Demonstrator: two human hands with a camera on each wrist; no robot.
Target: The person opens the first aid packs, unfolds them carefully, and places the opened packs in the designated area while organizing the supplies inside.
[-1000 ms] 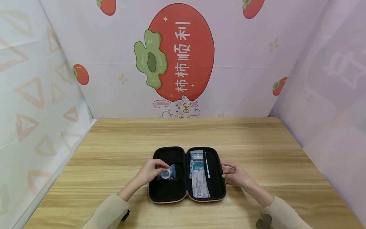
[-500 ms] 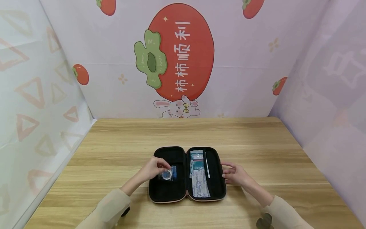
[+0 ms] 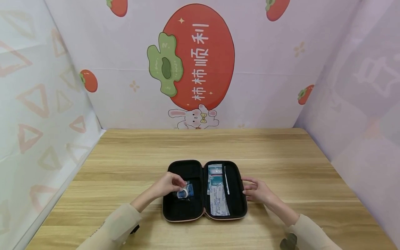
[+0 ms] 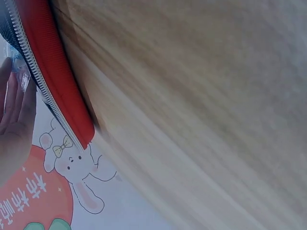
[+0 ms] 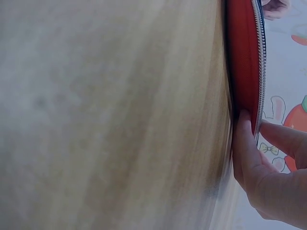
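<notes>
An open zippered case (image 3: 182, 212), black inside and red outside, lies flat on the table. Over its left half, my left hand (image 3: 167, 184) pinches a small clear plastic packet (image 3: 186, 191) with a white ring-shaped roll and something blue inside. In the left wrist view the packet (image 4: 20, 67) shows just past the fingertips, partly behind the case's zipper edge. At the right edge of the case, my right hand (image 3: 257, 190) grips the rim. From the right wrist, the thumb (image 5: 278, 134) is at the zipper and a finger lies along the red side (image 5: 242, 62).
The case's right half holds blue-green and white printed packets (image 3: 218, 198) and a thin white stick (image 3: 226, 180) beside a black strap. Wood-grain tabletop (image 3: 200, 144) surrounds the case. Printed cloth walls (image 3: 259, 100) stand at the back and both sides.
My left hand has shifted slightly, and the packet in its fingers has turned and moved a little to the right. My right hand stays at the case's edge.
</notes>
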